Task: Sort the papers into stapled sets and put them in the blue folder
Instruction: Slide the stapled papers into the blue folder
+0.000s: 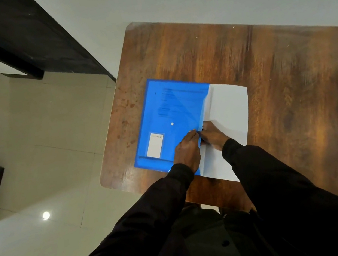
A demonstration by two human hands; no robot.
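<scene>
Papers (229, 106) under right hand (212, 136), folder (173, 104) under left hand (186, 149).

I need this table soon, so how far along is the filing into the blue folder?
Done: a printed sheet already shows through the blue folder. In hand: the left hand rests at the folder's open edge and the right hand is on the white papers, which stick out to the right. Left: sliding them fully in and closing it. Whether they are stapled cannot be told.
</scene>
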